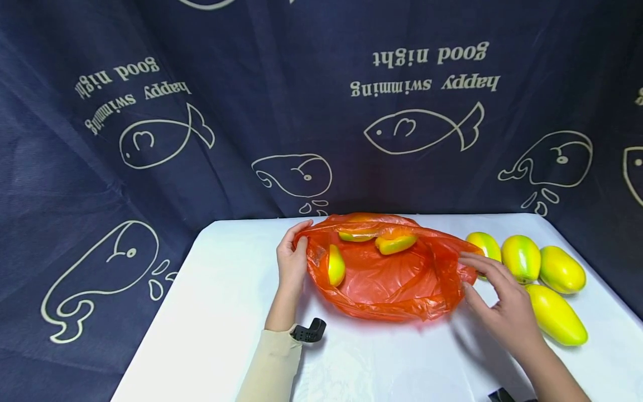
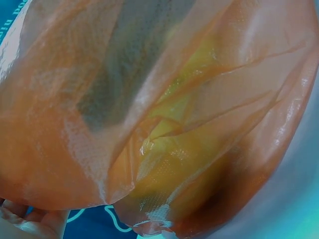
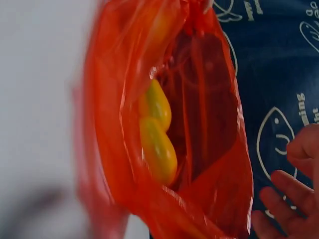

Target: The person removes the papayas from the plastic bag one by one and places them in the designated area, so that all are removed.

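Observation:
A thin red plastic bag (image 1: pixel 384 282) lies with its mouth spread wide near the table's far edge. Three yellow-green mangoes show inside it; one mango (image 1: pixel 336 265) is at the left side and another mango (image 1: pixel 396 243) toward the back. My left hand (image 1: pixel 291 262) grips the bag's left rim between thumb and fingers. In the left wrist view the bag film (image 2: pixel 45 149) covers most of the scene. At the bag's right rim is my right hand (image 1: pixel 502 298), thumb and fingers apart. The right wrist view shows its fingers (image 3: pixel 284 199) loosely bent beside the rim.
Several more mangoes (image 1: pixel 556 315) sit together on the white table (image 1: pixel 201 335), just beyond the right hand. A dark blue cloth (image 1: pixel 301 111) with fish and whale drawings hangs behind the table. A black wrist device (image 1: pixel 308 331) is on the left forearm.

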`<control>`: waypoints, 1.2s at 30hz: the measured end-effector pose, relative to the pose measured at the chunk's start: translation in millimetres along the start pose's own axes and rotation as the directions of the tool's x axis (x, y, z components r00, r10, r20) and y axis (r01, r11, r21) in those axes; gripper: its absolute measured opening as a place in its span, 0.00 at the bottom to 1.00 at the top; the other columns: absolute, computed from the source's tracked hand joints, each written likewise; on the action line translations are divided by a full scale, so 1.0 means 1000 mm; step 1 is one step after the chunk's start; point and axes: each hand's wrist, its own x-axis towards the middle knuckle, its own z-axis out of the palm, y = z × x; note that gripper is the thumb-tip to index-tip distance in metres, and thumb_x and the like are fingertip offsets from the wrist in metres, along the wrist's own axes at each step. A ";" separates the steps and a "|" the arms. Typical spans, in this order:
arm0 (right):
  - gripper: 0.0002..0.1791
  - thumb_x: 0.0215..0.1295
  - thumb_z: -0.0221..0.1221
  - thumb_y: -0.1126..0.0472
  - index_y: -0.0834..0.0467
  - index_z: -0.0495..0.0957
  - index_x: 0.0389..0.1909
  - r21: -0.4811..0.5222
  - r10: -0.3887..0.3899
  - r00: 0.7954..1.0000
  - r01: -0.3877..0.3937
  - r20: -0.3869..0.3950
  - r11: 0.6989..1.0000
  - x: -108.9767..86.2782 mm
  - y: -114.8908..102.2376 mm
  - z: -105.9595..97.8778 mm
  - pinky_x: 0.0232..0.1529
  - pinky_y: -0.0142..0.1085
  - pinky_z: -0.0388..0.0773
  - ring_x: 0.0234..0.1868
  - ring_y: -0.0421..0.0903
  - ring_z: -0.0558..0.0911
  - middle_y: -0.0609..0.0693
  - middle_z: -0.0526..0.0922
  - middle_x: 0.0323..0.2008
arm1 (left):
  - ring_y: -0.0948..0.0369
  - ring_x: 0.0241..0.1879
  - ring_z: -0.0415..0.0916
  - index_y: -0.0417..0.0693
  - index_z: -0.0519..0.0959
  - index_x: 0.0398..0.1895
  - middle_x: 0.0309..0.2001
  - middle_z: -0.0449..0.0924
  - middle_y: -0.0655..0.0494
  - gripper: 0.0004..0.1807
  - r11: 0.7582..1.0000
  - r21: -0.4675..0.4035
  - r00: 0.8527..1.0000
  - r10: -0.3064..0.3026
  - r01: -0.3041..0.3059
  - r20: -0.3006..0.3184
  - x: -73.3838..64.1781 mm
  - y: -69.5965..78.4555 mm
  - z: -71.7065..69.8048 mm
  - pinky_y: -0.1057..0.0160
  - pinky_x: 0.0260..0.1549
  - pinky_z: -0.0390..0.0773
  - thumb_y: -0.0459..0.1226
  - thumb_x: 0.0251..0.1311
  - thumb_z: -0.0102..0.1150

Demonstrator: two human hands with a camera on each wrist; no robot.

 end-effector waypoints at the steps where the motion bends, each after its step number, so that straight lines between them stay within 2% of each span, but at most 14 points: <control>1: 0.31 0.51 0.67 0.75 0.53 0.79 0.58 -0.001 0.004 1.000 -0.004 0.030 1.000 0.002 -0.001 0.004 0.56 0.07 0.61 0.60 0.19 0.67 0.49 0.81 0.57 | 0.57 0.59 0.77 0.51 0.80 0.59 0.60 0.80 0.54 0.18 1.000 -0.001 1.000 -0.001 0.001 -0.001 0.000 0.000 0.000 0.59 0.63 0.77 0.31 0.72 0.46; 5: 0.29 0.57 0.67 0.69 0.51 0.76 0.61 0.005 0.052 0.988 -0.053 0.146 0.999 0.008 0.001 0.018 0.54 0.06 0.60 0.59 0.21 0.68 0.51 0.80 0.58 | 0.57 0.59 0.77 0.51 0.80 0.60 0.61 0.80 0.54 0.19 1.000 0.004 1.000 0.001 -0.001 0.000 0.000 0.000 0.000 0.60 0.62 0.78 0.31 0.73 0.46; 9: 0.27 0.62 0.65 0.64 0.51 0.74 0.64 0.015 0.119 0.963 -0.127 0.242 0.992 0.015 0.006 0.032 0.54 0.08 0.63 0.60 0.39 0.74 0.52 0.78 0.60 | 0.57 0.59 0.77 0.51 0.80 0.59 0.60 0.81 0.54 0.19 1.000 0.015 1.000 0.008 -0.008 -0.003 0.000 0.000 0.000 0.62 0.62 0.78 0.31 0.72 0.46; 10: 0.27 0.63 0.65 0.63 0.52 0.73 0.64 0.016 0.143 0.955 -0.152 0.261 0.988 0.017 0.007 0.036 0.55 0.12 0.67 0.60 0.45 0.75 0.53 0.78 0.60 | 0.57 0.59 0.77 0.51 0.80 0.59 0.60 0.81 0.54 0.19 1.000 0.017 1.000 0.008 -0.008 -0.003 0.000 0.000 0.000 0.62 0.61 0.78 0.31 0.72 0.46; 13: 0.26 0.67 0.63 0.60 0.54 0.71 0.65 0.036 0.211 0.928 -0.233 0.308 0.972 0.023 0.009 0.044 0.62 0.35 0.77 0.61 0.55 0.76 0.56 0.77 0.61 | 0.58 0.58 0.77 0.52 0.81 0.58 0.59 0.81 0.55 0.19 1.000 0.021 1.000 0.003 -0.002 -0.005 -0.001 0.000 -0.001 0.63 0.61 0.79 0.31 0.72 0.46; 15: 0.26 0.68 0.61 0.59 0.56 0.70 0.66 0.052 0.254 0.909 -0.287 0.331 0.957 0.025 0.010 0.049 0.63 0.52 0.76 0.62 0.58 0.75 0.58 0.77 0.62 | 0.57 0.58 0.77 0.51 0.80 0.58 0.59 0.81 0.54 0.19 1.000 0.021 1.000 -0.001 0.001 -0.005 -0.001 0.000 0.000 0.63 0.60 0.79 0.31 0.72 0.46; 17: 0.26 0.69 0.60 0.59 0.59 0.68 0.66 0.069 0.281 0.895 -0.323 0.345 0.944 0.028 0.013 0.055 0.64 0.60 0.71 0.64 0.60 0.74 0.60 0.76 0.64 | 0.57 0.58 0.77 0.51 0.80 0.59 0.59 0.81 0.54 0.19 1.000 0.022 1.000 -0.001 0.001 -0.006 0.000 -0.001 0.000 0.62 0.60 0.79 0.31 0.72 0.46; 23: 0.28 0.71 0.58 0.56 0.62 0.65 0.68 0.068 0.372 0.854 -0.422 0.364 0.904 0.039 0.021 0.070 0.67 0.60 0.69 0.67 0.62 0.71 0.63 0.72 0.66 | 0.57 0.58 0.77 0.52 0.80 0.58 0.59 0.81 0.55 0.19 1.000 0.022 1.000 0.003 -0.003 0.000 0.001 0.000 0.001 0.63 0.60 0.79 0.31 0.72 0.46; 26: 0.30 0.71 0.57 0.56 0.64 0.63 0.69 0.040 0.424 0.825 -0.471 0.374 0.881 0.044 0.024 0.077 0.70 0.62 0.66 0.68 0.64 0.69 0.66 0.70 0.67 | 0.57 0.58 0.77 0.51 0.81 0.58 0.59 0.81 0.54 0.19 1.000 0.021 1.000 0.006 -0.006 0.002 0.000 0.001 0.001 0.63 0.60 0.79 0.30 0.72 0.46; 33: 0.40 0.70 0.57 0.49 0.64 0.54 0.74 -0.001 0.526 0.737 -0.581 0.424 0.814 0.055 0.027 0.093 0.74 0.63 0.59 0.73 0.64 0.62 0.67 0.61 0.73 | 0.56 0.58 0.77 0.50 0.80 0.59 0.60 0.81 0.52 0.19 1.000 0.006 1.000 0.009 -0.009 0.001 0.000 0.000 0.000 0.64 0.60 0.79 0.30 0.72 0.46; 36: 0.43 0.70 0.57 0.48 0.63 0.50 0.77 0.004 0.544 0.724 -0.602 0.424 0.799 0.058 0.028 0.099 0.74 0.63 0.57 0.75 0.65 0.59 0.66 0.58 0.75 | 0.56 0.59 0.77 0.49 0.80 0.59 0.61 0.80 0.52 0.19 1.000 0.001 1.000 0.008 -0.008 0.002 0.000 0.000 0.000 0.61 0.61 0.78 0.31 0.72 0.46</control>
